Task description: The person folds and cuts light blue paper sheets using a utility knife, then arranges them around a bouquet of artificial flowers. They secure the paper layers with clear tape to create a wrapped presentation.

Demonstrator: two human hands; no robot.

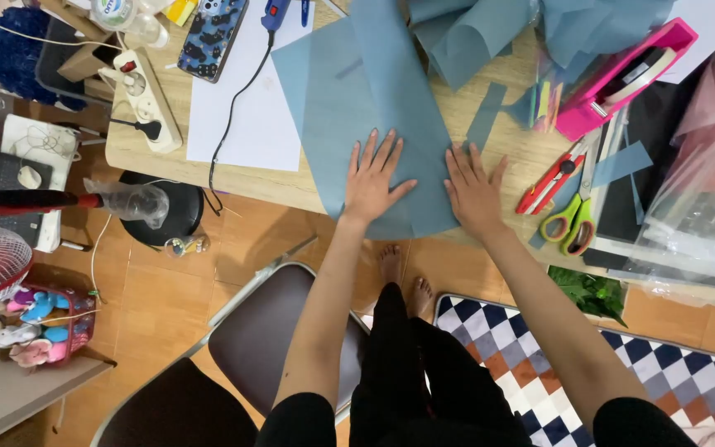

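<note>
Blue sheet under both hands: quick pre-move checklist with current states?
1. Left hand flat on the blue sheet: ok.
2. Right hand flat on the sheet's right edge: ok.
3. Sheet fully on the table: not ok, its near end overhangs the table edge.
4. Scissors clear of both hands: ok.
5. Loose blue strip off the sheet: ok.
6. Crease under the palms: cannot tell.

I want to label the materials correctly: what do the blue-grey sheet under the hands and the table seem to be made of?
The blue-grey sheet looks like thin matte paper or non-woven wrap: it lies flat, with crisp edges and no shine. Both the left hand and the right hand press on it. The table seems to be light wood or wood-look laminate, judging by its faint grain.
</note>
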